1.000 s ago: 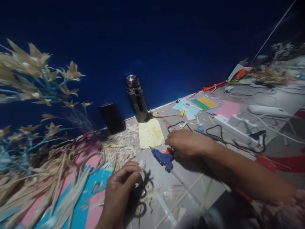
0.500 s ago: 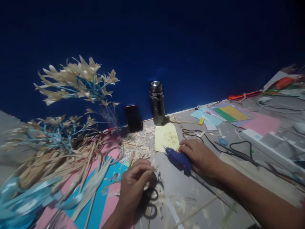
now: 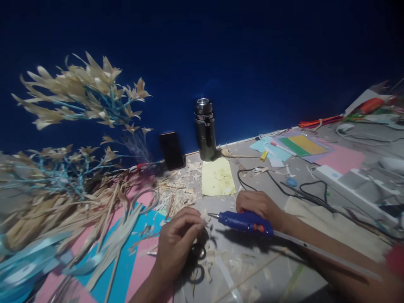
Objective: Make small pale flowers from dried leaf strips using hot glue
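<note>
My right hand is closed around a blue hot glue gun, with a long pale glue stick running out of its back. The gun's metal nozzle points left, at or close to a small pale dried-husk flower. That flower is pinched in the fingertips of my left hand, and its far side is partly hidden by them. Under and beside my left hand lies a pair of scissors with dark handles, blades mostly covered. A yellow paper with glue drips lies beyond the gun.
Branches of husk flowers rise at left, above dried strips and blue ribbon. A thermos and phone stand by the wall. Rightward are a black cord, a power strip and coloured papers.
My right hand has lifted the glue gun off the yellow paper's edge and turned it level, bringing its nozzle to the flower. My left hand stays nearly still. The view has shifted slightly.
</note>
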{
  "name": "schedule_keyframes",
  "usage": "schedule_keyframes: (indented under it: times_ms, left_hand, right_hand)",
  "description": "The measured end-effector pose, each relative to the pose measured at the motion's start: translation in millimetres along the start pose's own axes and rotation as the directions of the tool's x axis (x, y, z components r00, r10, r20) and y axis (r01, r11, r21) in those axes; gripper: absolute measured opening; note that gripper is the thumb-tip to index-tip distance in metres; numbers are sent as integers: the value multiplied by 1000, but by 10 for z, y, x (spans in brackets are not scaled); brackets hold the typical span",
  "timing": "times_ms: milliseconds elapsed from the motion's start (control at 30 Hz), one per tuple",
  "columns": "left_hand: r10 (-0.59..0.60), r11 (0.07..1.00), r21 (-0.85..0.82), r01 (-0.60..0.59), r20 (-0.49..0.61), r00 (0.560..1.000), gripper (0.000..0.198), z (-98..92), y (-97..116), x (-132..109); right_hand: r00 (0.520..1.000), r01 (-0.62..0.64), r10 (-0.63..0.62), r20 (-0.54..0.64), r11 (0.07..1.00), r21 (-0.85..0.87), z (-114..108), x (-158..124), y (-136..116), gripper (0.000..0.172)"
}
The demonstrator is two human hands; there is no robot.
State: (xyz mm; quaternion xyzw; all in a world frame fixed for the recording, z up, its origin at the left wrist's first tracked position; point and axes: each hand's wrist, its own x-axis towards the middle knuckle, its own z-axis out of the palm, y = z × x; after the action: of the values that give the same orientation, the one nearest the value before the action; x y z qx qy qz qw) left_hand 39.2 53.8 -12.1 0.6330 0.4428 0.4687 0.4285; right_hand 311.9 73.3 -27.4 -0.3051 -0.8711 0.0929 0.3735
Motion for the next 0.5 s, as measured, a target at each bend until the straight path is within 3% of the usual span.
schedule_keyframes:
  times_ms: [500]
  left_hand:
    - [25, 1000, 14, -25, 35, 999, 12, 31, 10, -7]
  right_hand:
    - [998, -46, 46, 37, 999, -12, 26, -33, 47, 40]
